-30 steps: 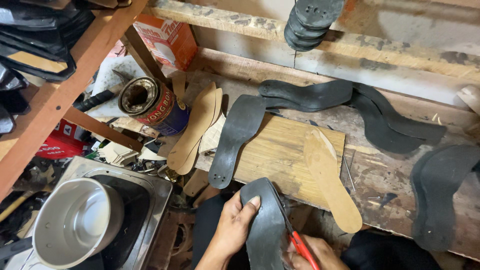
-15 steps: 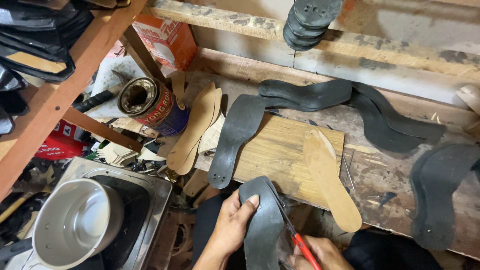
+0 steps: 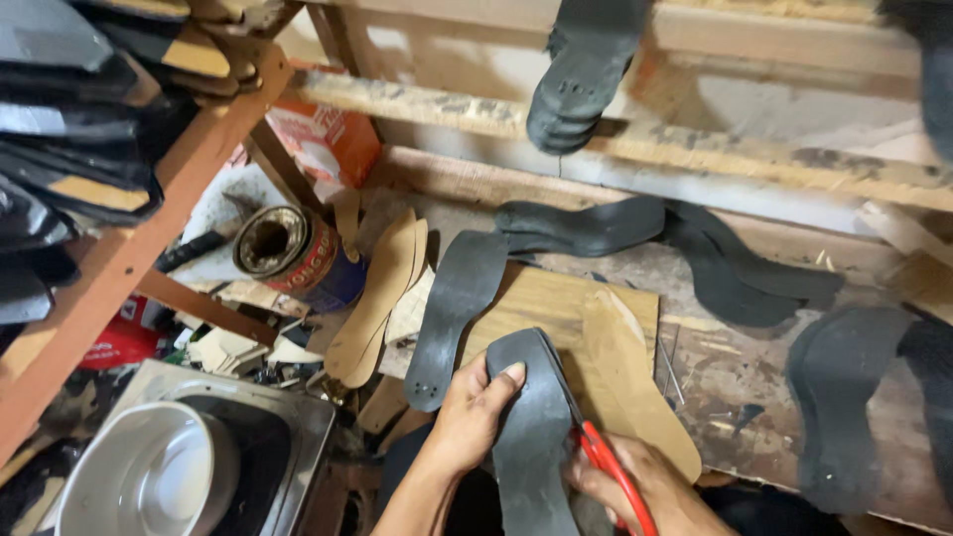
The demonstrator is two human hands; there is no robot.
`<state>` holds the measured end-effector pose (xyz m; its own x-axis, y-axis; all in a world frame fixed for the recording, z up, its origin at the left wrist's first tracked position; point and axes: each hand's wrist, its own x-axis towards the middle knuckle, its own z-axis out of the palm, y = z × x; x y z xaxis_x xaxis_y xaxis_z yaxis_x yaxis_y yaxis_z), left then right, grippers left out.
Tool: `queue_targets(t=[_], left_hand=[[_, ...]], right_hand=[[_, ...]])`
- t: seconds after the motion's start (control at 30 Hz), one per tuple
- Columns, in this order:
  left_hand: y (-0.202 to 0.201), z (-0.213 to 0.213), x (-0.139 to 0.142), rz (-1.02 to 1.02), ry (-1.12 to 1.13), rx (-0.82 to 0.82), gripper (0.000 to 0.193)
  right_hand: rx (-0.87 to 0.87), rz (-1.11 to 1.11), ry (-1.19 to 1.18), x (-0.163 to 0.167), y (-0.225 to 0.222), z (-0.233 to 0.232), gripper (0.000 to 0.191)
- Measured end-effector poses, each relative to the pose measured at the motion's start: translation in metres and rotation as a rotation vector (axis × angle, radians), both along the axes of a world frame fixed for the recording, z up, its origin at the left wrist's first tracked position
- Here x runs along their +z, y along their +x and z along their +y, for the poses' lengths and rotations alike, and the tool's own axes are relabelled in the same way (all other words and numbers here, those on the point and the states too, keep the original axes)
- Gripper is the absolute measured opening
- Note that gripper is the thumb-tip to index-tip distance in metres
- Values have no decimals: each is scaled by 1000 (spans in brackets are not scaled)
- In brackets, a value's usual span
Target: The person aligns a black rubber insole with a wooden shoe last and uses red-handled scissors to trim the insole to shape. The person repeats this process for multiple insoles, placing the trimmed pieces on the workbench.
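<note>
Clearly your left hand (image 3: 472, 417) grips the black rubber sole (image 3: 531, 437), thumb on top near its rounded end, while your right hand (image 3: 635, 486) is closed on red-handled scissors (image 3: 611, 471) at its right edge. It looks light, floppy; hold close beside the blades.

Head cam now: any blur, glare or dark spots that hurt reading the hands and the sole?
Head view: warm, uneven light; the left hand and the black sole it grips read clearly. The right hand with red-handled scissors is cut by the bottom edge. Slight softness overall. The stacked soles at upper left sink into shadow; mild shine on the metal bowl. Wide-angle bend tilts the shelf beams.
</note>
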<state>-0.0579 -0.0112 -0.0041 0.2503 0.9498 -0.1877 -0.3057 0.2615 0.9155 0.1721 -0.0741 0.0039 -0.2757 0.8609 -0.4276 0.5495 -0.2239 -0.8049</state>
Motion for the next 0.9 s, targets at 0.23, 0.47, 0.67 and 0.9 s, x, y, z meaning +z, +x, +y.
queue_targets(t=[0.23,0.47,0.67,0.9], left_hand=[[11,28,11,-93,11,5,27],[15,35,9,-125,-41,15,29],[14,33,8,-116,-73,21,30],[14,31,2,-165,-43,-44,27]], right_hand=[[-78,-14,-65,42,-2,22,25],[-44,12,23,38,9,25,28],[-107,86,-130,38,7,28,31],[-40,23,40,32,8,31,31]])
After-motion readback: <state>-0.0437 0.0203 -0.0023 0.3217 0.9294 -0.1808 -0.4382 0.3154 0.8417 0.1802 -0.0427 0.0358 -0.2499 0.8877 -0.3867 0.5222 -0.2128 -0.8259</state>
